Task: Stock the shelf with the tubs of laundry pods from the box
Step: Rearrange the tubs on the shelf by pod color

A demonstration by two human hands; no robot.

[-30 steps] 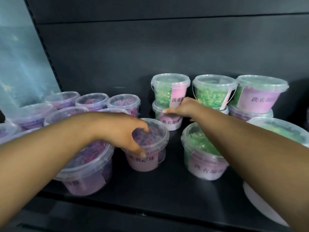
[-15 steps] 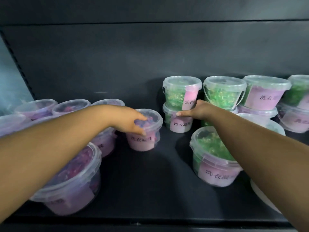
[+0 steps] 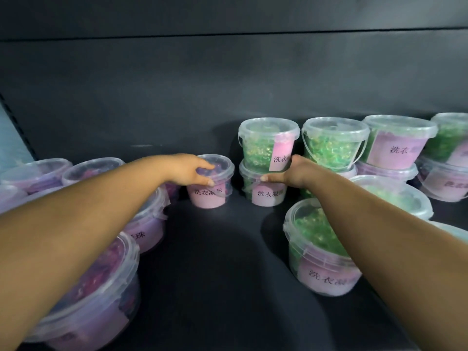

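My left hand [image 3: 188, 171] grips the lid rim of a purple-pod tub [image 3: 212, 188] standing far back on the dark shelf [image 3: 215, 262], thumb at the front and fingers over the top. My right hand [image 3: 295, 171] rests against a stack of two green-pod tubs: the lower tub [image 3: 266, 191] under my thumb, the upper tub [image 3: 263, 145] beside my fingers. How firmly the right fingers hold it is hidden behind the hand. More purple tubs [image 3: 147, 224] stand under my left arm, and a green tub [image 3: 319, 252] sits under my right arm.
Stacked green and purple tubs [image 3: 397, 145] fill the back right. Purple tubs [image 3: 91, 168] line the back left, and a large one [image 3: 96, 307] sits at the front left. The shelf's dark back wall [image 3: 228, 84] rises right behind the tubs.
My left hand has pushed the purple tub farther back, close beside the green stack. My right hand stays on that stack. The view has shifted forward.
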